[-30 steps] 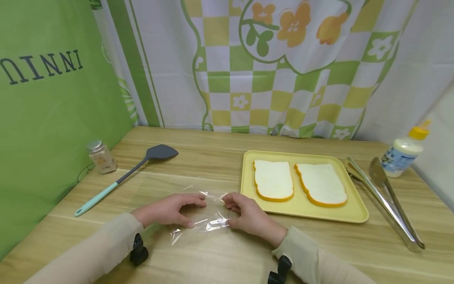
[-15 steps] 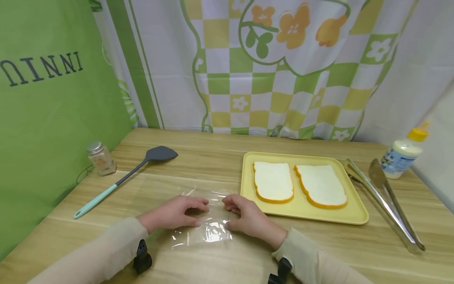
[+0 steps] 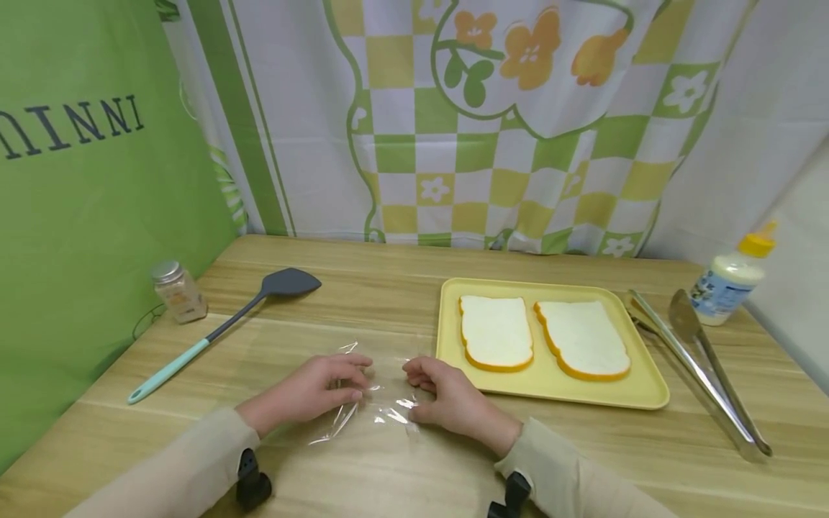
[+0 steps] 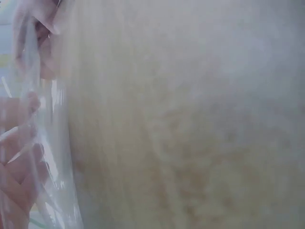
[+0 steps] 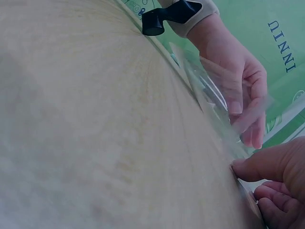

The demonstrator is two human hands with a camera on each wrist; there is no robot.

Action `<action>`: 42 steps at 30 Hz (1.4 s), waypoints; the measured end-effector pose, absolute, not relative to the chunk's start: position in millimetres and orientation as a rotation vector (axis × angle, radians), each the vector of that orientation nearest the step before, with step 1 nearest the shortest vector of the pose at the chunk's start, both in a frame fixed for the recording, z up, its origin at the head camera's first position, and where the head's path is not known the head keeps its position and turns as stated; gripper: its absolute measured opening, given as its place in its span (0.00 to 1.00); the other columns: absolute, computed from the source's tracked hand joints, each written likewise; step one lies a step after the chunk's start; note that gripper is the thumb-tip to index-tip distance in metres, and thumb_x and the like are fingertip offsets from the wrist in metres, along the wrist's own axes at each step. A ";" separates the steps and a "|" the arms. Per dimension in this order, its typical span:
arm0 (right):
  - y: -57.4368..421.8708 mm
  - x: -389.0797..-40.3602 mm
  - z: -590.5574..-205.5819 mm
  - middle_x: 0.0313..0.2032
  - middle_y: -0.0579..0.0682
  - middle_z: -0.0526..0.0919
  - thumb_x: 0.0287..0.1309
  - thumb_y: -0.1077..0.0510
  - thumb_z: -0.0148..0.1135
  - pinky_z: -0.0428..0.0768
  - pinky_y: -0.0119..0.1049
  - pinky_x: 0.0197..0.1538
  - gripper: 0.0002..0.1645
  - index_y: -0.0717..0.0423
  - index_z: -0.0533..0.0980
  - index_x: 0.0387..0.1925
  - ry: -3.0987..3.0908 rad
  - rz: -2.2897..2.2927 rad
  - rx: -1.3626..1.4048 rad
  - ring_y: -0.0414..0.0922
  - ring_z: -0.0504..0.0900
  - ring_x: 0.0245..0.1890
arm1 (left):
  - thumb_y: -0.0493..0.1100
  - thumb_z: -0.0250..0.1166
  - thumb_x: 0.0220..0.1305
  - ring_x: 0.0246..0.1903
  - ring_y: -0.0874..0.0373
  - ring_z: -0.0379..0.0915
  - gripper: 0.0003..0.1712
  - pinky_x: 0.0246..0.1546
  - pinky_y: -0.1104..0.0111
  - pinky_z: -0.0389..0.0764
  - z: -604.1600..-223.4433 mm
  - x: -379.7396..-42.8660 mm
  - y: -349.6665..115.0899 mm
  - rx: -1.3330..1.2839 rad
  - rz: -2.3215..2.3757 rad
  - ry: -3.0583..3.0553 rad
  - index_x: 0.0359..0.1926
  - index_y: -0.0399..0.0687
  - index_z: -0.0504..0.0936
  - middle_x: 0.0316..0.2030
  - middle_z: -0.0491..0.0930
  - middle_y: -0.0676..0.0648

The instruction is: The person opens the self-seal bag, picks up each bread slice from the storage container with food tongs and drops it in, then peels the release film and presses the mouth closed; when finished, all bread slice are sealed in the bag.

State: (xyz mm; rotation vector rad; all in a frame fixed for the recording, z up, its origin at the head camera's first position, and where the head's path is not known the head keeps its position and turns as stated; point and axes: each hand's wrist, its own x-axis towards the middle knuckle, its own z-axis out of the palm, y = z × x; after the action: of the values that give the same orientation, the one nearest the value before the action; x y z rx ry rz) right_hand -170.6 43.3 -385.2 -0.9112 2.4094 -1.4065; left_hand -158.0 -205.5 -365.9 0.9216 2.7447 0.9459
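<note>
A sheet of thin clear plastic film (image 3: 388,414) lies on the table between the two hands, with bright glints and creases. My left hand (image 3: 311,388) holds its left part, thumb and fingers curved about it; there the film (image 5: 214,100) stands up from the table. At the film's right side, my right hand (image 3: 456,403) holds it with curled fingers, the thumb low against the table. In the left wrist view, film covers part of the left hand (image 4: 21,176). The exact contact of the fingertips is hard to make out.
A yellow tray (image 3: 550,392) with two bread slices (image 3: 497,331) stands beyond the right hand. Metal tongs (image 3: 702,381) and a yellow-capped bottle (image 3: 722,288) are farther right. A spatula (image 3: 227,327) and a spice jar (image 3: 180,291) lie to the left.
The film was crumpled, then flatter half a second ago; now its left side is raised and creased. My left hand went slightly right, then back left. The right hand has barely moved.
</note>
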 end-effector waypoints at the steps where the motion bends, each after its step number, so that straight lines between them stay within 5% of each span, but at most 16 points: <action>1: 43.2 -170.5 -385.3 0.47 0.57 0.78 0.41 0.68 0.69 0.73 0.44 0.56 0.31 0.65 0.70 0.51 2.417 -1.404 -0.914 0.50 0.77 0.50 | 0.39 0.63 0.59 0.58 0.44 0.68 0.07 0.59 0.49 0.65 -365.4 -156.9 -205.3 0.916 0.970 2.756 0.39 0.49 0.83 0.56 0.74 0.41; 11: 43.0 -169.7 -385.6 0.46 0.56 0.78 0.39 0.71 0.66 0.74 0.42 0.55 0.31 0.66 0.70 0.51 2.440 -1.389 -0.924 0.49 0.77 0.49 | 0.34 0.64 0.57 0.40 0.57 0.77 0.03 0.44 0.57 0.78 -359.6 -146.8 -208.8 0.758 1.242 2.891 0.34 0.44 0.81 0.35 0.82 0.49; 29: 42.2 -168.5 -386.0 0.45 0.56 0.77 0.38 0.71 0.67 0.74 0.40 0.56 0.38 0.70 0.67 0.56 2.468 -1.384 -0.953 0.50 0.77 0.48 | 0.36 0.70 0.50 0.29 0.67 0.72 0.07 0.29 0.71 0.77 -350.9 -143.0 -221.9 0.650 1.411 3.037 0.33 0.41 0.83 0.26 0.79 0.55; 42: 42.4 -169.2 -385.4 0.48 0.56 0.76 0.40 0.70 0.69 0.73 0.42 0.57 0.40 0.69 0.65 0.59 2.451 -1.390 -0.907 0.49 0.76 0.49 | 0.33 0.66 0.54 0.35 0.70 0.73 0.06 0.38 0.75 0.77 -353.4 -143.7 -243.1 0.860 1.363 2.977 0.34 0.43 0.84 0.32 0.80 0.54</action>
State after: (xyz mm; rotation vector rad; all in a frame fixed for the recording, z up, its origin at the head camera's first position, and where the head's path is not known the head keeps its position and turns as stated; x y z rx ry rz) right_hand -169.2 42.4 -385.4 -0.9072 2.4510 -1.3895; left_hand -143.7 -243.1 -353.4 0.8601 2.9766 1.3629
